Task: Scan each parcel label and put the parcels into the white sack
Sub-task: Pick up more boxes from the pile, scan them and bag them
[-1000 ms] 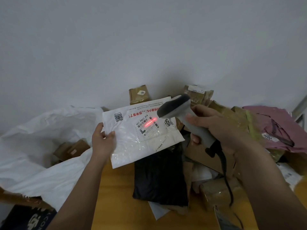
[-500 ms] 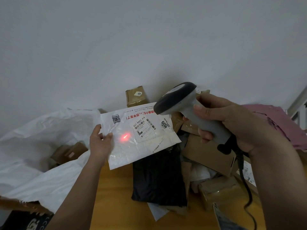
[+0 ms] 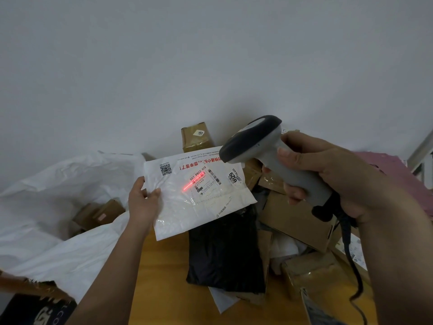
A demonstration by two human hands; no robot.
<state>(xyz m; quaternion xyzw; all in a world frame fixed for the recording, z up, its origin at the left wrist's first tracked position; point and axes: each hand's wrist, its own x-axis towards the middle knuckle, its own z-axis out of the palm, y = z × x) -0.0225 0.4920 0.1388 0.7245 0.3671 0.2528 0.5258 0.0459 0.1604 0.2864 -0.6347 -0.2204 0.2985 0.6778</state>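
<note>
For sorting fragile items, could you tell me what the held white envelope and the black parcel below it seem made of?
White flat mailer envelope: likely glossy plastic film, judging by wrinkles and glare. Black soft parcel: probably matte polythene bag, creased and limp.

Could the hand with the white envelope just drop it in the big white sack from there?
Probably yes. The left hand holds the white envelope by its edge right beside the white sack, whose open mouth lies just to its left. Nothing stands between them.
</note>
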